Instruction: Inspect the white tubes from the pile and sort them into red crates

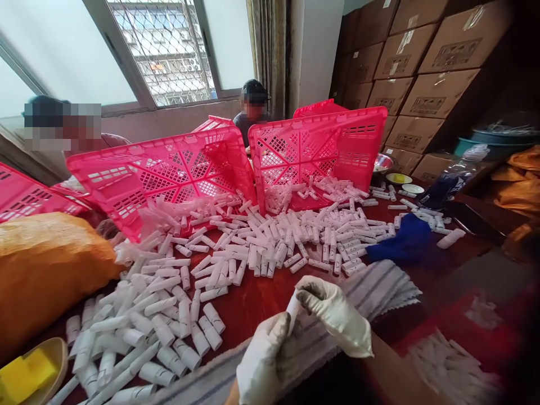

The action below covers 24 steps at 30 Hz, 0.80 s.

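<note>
Both hands wear white gloves with dirty fingertips. A small white tube [292, 308] stands tilted between them above the table's front edge. My left hand [265, 357] is closed round its lower part. The fingers of my right hand [333, 315] pinch it near the top. Under the hands lies a grey striped towel [375, 287]. Beyond it, many white tubes [270, 242] with dark marks are heaped across the red table [248, 301].
Pink crates [185, 174] lean behind the heap, with two people beyond. An orange sack [50, 270] and a bowl [57, 365] with yellow sponges stand left. A blue cloth [403, 239], a bottle [458, 169] and stacked cartons [434, 101] are right.
</note>
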### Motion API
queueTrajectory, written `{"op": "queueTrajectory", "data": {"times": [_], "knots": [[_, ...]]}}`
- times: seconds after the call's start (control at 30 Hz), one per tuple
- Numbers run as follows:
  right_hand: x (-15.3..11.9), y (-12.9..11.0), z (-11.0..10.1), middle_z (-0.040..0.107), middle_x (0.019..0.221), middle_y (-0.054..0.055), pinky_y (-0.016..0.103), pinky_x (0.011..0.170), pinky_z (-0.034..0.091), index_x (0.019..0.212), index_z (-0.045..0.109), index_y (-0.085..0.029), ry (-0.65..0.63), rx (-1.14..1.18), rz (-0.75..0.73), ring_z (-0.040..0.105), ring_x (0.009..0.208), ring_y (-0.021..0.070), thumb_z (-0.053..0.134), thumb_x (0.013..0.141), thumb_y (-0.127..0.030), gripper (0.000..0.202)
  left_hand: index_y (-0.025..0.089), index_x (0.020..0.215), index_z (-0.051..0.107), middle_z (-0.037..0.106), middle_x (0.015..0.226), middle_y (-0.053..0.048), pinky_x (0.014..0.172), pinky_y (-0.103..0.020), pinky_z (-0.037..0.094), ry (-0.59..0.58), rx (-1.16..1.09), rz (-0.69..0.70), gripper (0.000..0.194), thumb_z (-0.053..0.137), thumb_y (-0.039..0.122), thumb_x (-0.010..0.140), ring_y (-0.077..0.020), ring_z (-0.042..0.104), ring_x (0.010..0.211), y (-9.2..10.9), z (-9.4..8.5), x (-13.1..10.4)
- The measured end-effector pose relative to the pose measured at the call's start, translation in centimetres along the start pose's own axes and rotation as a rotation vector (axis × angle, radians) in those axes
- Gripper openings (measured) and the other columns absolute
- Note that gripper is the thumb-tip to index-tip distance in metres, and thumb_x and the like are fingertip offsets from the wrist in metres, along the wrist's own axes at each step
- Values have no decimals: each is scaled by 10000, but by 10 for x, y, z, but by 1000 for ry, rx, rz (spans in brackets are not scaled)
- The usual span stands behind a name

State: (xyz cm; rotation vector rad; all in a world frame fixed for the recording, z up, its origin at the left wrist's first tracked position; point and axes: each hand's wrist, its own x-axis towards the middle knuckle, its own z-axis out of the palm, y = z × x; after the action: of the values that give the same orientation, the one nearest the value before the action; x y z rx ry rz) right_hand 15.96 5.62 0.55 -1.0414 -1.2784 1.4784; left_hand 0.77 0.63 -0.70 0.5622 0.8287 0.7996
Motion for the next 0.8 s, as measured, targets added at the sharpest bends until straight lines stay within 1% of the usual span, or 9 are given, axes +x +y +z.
{"op": "queueTrajectory", "data": {"times": [0.1,0.2,0.3,0.4,0.47,0.53,0.63,0.73,0.8], "knots": [[2,-5,-2,495,651,-33,239,548,360,749,588,-177,-93,24,-45,424,576,100,679,748,-481,318,156,770,506,184,421,161,341,-148,77,-282,-408,-215,434,713,527,682,-6,23,348,7,-3,-3],[3,-6,-7,526,747,-8,252,630,398,768,612,-187,-201,69,-172,482,676,121,675,780,-410,232,139,778,530,192,413,163,320,-134,53,-430,-549,-310,353,703,444,736,-5,-25,335,7,-9,-3],[3,-4,-11,545,828,14,263,677,416,770,634,-192,-214,80,-211,502,741,135,660,798,-392,204,137,791,550,185,406,162,317,-133,66,-392,-520,-278,362,689,467,742,-4,-14,332,3,-5,-2],[0,-3,-11,554,812,16,273,699,428,798,641,-195,-81,48,-163,512,754,150,658,781,-452,258,150,762,543,237,415,143,334,-140,104,-161,-369,-99,421,683,543,709,1,69,333,1,8,-1],[-2,-4,-11,542,810,9,266,698,430,786,631,-197,-6,23,-148,510,756,149,688,755,-444,255,155,721,526,256,413,136,336,-140,111,-91,-315,-44,455,688,578,681,5,95,332,2,15,-1],[-4,-6,-11,524,834,5,253,690,429,764,621,-202,-19,15,-191,501,754,137,702,758,-390,204,148,717,530,225,389,149,326,-137,102,-166,-357,-126,461,709,569,663,8,61,321,4,16,-1],[-9,-9,-14,518,887,14,265,776,432,783,631,-220,-139,15,-275,511,850,148,641,826,-346,133,139,739,541,157,369,168,311,-135,72,-345,-495,-257,403,709,503,704,2,-14,314,3,7,-1],[-15,-7,-19,531,933,22,312,912,407,829,644,-257,-221,49,-300,492,1062,191,614,851,-332,84,148,728,526,147,387,162,304,-139,28,-440,-534,-278,360,655,482,761,-5,-51,321,-5,-4,-1],[-19,-4,-22,536,951,19,328,942,401,835,648,-275,-220,68,-297,480,1117,203,628,842,-324,54,155,719,515,158,391,155,302,-145,23,-470,-467,-291,383,613,521,775,-10,-43,321,-10,-5,-1]]}}
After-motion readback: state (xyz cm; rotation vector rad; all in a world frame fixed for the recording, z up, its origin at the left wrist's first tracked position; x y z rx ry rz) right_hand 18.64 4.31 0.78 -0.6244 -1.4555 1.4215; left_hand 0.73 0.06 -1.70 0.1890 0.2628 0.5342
